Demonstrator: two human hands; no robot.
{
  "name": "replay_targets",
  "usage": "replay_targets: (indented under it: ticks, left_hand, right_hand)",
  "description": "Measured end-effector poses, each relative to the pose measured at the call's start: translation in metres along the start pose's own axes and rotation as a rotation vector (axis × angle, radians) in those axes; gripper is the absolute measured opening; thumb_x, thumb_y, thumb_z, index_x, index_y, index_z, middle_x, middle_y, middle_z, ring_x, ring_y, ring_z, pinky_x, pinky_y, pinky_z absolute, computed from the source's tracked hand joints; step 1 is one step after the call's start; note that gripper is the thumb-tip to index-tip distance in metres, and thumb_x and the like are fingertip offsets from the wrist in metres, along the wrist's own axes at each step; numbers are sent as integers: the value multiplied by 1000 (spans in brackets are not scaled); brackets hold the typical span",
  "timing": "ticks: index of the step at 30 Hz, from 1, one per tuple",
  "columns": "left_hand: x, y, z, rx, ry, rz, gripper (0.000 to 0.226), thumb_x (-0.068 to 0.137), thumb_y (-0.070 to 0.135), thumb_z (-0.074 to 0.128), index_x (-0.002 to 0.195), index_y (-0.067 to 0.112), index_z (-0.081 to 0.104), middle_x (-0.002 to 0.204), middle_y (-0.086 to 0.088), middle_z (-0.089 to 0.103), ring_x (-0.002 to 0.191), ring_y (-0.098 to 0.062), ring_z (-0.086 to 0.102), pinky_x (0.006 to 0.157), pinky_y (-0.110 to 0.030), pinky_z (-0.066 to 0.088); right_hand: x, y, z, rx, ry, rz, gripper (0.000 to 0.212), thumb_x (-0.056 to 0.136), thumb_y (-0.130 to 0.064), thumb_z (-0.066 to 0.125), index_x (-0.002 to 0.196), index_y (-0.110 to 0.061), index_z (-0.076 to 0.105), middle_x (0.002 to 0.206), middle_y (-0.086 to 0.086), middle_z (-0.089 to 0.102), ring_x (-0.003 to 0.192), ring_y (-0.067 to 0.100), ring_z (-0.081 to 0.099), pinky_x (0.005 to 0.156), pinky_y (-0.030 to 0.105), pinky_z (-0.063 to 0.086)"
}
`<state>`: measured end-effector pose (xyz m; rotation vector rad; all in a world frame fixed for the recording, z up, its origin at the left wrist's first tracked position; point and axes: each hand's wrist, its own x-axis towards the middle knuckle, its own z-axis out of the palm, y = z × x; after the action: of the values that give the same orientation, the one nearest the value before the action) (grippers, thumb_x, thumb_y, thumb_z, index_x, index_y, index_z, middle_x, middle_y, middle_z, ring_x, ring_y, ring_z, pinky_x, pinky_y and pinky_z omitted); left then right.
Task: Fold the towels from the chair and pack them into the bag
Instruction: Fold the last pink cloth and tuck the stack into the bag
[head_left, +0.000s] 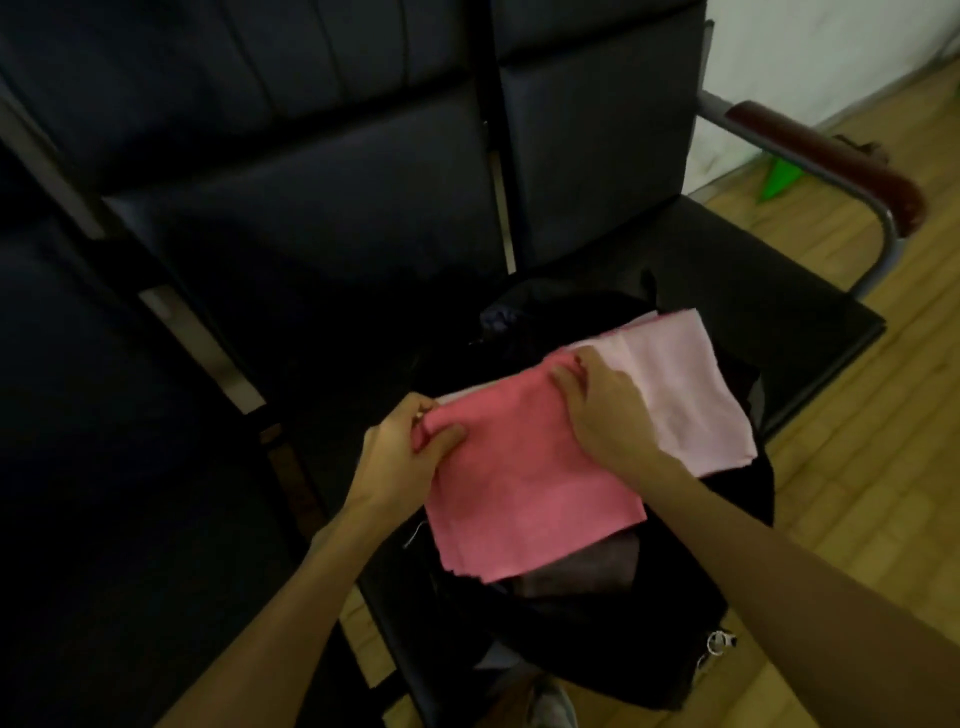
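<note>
The deep-pink towel is pinched at its edges by left hand and right hand. It is kept flat — probably for the black bag beneath them.

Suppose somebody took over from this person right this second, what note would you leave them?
Left hand: pinches the left corner of the dark pink towel.
Right hand: holds its far edge.
That towel lies over the open black bag on the chair, overlapping a light pink towel.
Done: both look folded.
Left: tuck both into the bag.
</note>
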<state>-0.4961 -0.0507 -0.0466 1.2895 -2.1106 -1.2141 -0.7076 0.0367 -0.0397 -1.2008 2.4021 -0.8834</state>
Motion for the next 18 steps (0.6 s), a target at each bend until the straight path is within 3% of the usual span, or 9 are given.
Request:
replay_targets:
  ticks: [2, 5, 7, 10, 13, 15, 18]
  left_hand:
    - [10, 5, 3, 59, -20, -47, 16, 91, 35, 70, 101, 27, 60, 88, 11, 65, 77, -2, 63, 62, -20, 53]
    - [23, 11, 5, 200, -28, -88, 18, 91, 39, 69, 100, 26, 59, 80, 11, 63, 68, -4, 62, 58, -25, 51]
    - [30, 14, 3, 296, -63, -106, 22, 91, 44, 67, 99, 25, 58, 77, 9, 63, 64, -9, 62, 58, -33, 54]
    - [38, 22, -5, 445, -139, -119, 33, 88, 49, 68, 96, 19, 58, 83, 3, 59, 75, -19, 62, 63, -38, 55]
    - [51, 41, -10, 590, -125, -13, 44, 79, 49, 78, 103, 18, 59, 93, 0, 54, 90, -25, 55, 71, -42, 53]
    - [63, 74, -9, 435, -174, 20, 41, 81, 47, 77, 106, 21, 58, 96, 3, 54, 93, -20, 51, 74, -39, 50]
    - [88, 128, 11, 65, -194, -154, 24, 88, 34, 73, 99, 16, 63, 93, 1, 64, 90, -18, 62, 77, -32, 49]
  right_hand:
    - [13, 1, 3, -8, -29, 52, 28, 104, -35, 43, 108, -10, 55, 98, 10, 66, 92, 31, 60, 83, 41, 43]
    - [30, 5, 5, 2, -135, 147, 25, 103, -37, 43, 102, -13, 50, 97, 7, 65, 96, 31, 60, 77, 37, 39]
    - [34, 2, 0, 35, -214, 193, 26, 103, -37, 43, 109, -12, 48, 100, 5, 63, 101, 31, 60, 75, 34, 36]
    - [25, -5, -17, 76, -262, 192, 37, 104, -34, 42, 134, -13, 41, 119, 8, 61, 110, 29, 59, 87, 38, 44]
    - [6, 1, -46, 69, -138, 211, 35, 102, -24, 47, 135, -14, 43, 114, 5, 62, 103, 24, 61, 86, 38, 49]
    - [-4, 11, -72, 40, -17, 288, 28, 100, -18, 51, 127, -12, 50, 101, 2, 63, 93, 22, 63, 80, 36, 51]
    - [-16, 30, -110, 15, 103, 496, 20, 100, -17, 50, 120, -15, 52, 96, 4, 65, 77, 19, 62, 65, 32, 48]
